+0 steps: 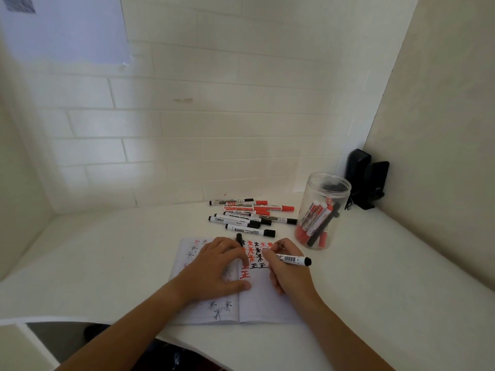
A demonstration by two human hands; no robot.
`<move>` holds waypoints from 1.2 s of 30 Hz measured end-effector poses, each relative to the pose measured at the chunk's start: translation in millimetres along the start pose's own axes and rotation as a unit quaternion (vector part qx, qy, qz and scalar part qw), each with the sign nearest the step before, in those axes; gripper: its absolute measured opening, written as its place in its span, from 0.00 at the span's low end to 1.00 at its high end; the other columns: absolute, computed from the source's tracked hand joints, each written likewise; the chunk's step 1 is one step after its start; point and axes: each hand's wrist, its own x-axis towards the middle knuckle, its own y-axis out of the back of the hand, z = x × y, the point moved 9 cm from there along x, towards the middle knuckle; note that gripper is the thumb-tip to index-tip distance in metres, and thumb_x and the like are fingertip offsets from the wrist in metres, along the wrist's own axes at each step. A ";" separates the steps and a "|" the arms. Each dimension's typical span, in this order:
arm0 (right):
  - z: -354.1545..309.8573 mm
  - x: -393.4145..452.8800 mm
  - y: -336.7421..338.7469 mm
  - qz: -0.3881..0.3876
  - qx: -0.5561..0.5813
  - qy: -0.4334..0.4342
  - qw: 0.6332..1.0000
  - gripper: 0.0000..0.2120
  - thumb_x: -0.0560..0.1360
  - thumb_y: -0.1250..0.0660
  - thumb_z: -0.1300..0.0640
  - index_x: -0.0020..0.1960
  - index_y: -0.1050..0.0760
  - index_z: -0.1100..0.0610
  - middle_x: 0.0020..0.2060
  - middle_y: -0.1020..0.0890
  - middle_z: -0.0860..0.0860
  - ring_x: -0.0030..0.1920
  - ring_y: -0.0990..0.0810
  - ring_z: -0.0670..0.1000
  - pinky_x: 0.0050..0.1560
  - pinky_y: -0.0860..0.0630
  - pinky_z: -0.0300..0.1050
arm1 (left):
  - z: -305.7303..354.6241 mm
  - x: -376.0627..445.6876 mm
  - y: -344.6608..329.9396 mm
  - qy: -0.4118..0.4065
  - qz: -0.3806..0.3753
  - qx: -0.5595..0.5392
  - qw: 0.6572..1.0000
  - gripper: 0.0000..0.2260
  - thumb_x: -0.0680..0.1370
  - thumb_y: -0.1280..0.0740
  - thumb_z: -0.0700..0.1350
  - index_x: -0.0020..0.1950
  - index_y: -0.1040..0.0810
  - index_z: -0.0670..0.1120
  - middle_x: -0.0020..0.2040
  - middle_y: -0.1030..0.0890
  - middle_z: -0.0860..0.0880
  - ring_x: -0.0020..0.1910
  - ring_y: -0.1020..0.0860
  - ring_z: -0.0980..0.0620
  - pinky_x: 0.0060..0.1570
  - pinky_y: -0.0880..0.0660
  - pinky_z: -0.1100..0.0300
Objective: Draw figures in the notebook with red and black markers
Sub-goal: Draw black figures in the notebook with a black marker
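An open notebook (pixel 257 303) lies on the white desk, its right page filled at the top with red and black star-like and box-like figures. My left hand (pixel 217 269) presses flat on the left page near the spine, with a black marker cap (pixel 239 239) sticking out between its fingers. My right hand (pixel 288 269) grips a black marker (pixel 292 259) with its rear end pointing right and its tip down on the right page, hidden by my fingers.
Several red and black markers (pixel 251 215) lie loose behind the notebook. A clear plastic jar (pixel 321 210) with more markers stands to the right. Two black objects (pixel 367 180) sit in the back right corner. Walls close in on three sides; the desk's front edge (pixel 80 318) is at lower left.
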 end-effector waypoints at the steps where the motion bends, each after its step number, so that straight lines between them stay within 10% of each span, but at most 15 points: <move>1: 0.2 0.0 -0.1 0.001 -0.002 0.001 1.000 0.11 0.80 0.29 0.55 0.48 0.29 0.60 0.27 0.26 0.56 0.23 0.31 0.52 0.21 0.34 0.40 | -1.0 0.1 -1.0 0.003 -0.004 0.004 1.000 0.22 0.73 0.36 0.74 0.61 0.27 0.63 0.66 0.31 0.62 0.70 0.37 0.62 0.70 0.36 0.52; 13: -14.9 -7.5 4.0 -0.014 0.004 0.053 0.998 0.05 0.79 0.28 0.57 0.50 0.23 0.55 0.28 0.24 0.57 0.27 0.28 0.54 0.24 0.30 0.43 | -11.4 -5.7 -15.0 0.066 -0.109 0.061 0.990 0.37 0.73 0.46 0.79 0.78 0.45 0.66 0.81 0.49 0.61 0.80 0.59 0.60 0.79 0.60 0.49; 36: -4.1 -14.5 0.0 -0.036 -0.077 0.014 0.996 0.09 0.79 0.27 0.60 0.45 0.25 0.61 0.33 0.16 0.59 0.27 0.17 0.61 0.26 0.23 0.45 | -18.6 -3.0 -26.0 0.096 -0.166 0.034 0.981 0.42 0.68 0.41 0.80 0.78 0.46 0.67 0.82 0.54 0.61 0.79 0.63 0.59 0.78 0.63 0.44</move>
